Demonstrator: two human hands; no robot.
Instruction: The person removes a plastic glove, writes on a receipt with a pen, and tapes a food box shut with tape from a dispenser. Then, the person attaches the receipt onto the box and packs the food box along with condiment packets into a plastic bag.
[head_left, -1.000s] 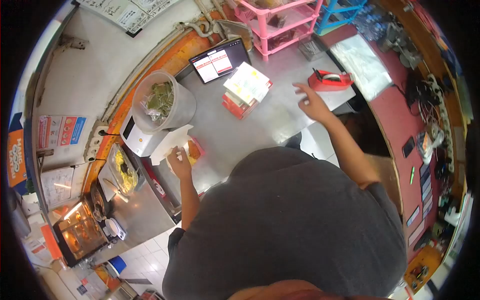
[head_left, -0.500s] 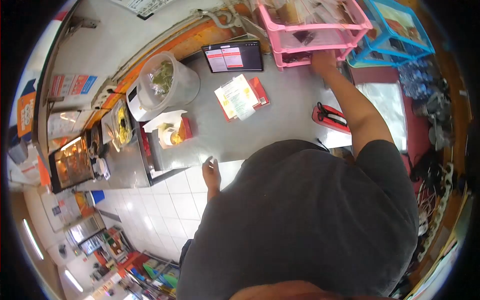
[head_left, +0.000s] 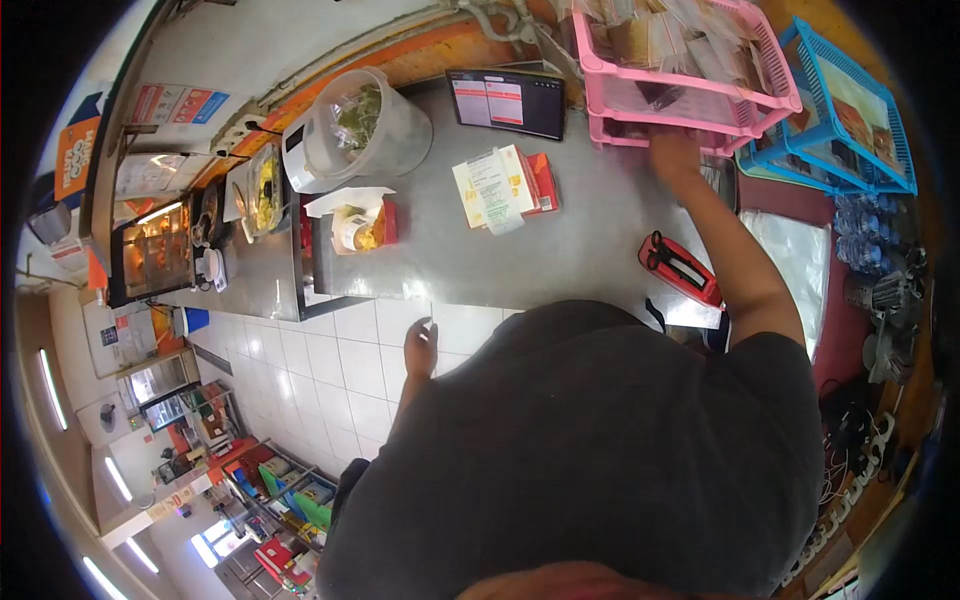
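My right hand (head_left: 674,152) reaches into the lowest tier of the pink rack (head_left: 690,82); its fingers are hidden inside. Over the floor, just off the counter's front edge, my left hand (head_left: 421,345) hangs with fingers slightly apart and nothing in it. Left of centre on the counter stands an open food box (head_left: 385,225) with food and a cup inside. Stacked boxes (head_left: 492,190) with a paper slip lie mid-counter, red and white. The red tape dispenser (head_left: 680,270), with dark scissors on it, lies near my right forearm.
A tablet (head_left: 508,103) stands at the counter's back. To its left, a large clear tub (head_left: 400,140) holds leafy bags. A blue rack (head_left: 840,120) stands right of the pink one. Bottles (head_left: 862,235) are at the far right, and a heated display (head_left: 150,250) is at the far left.
My left hand has left the food box and dropped beyond the counter edge. My right hand has moved from above the counter into the pink rack. The view has shifted.
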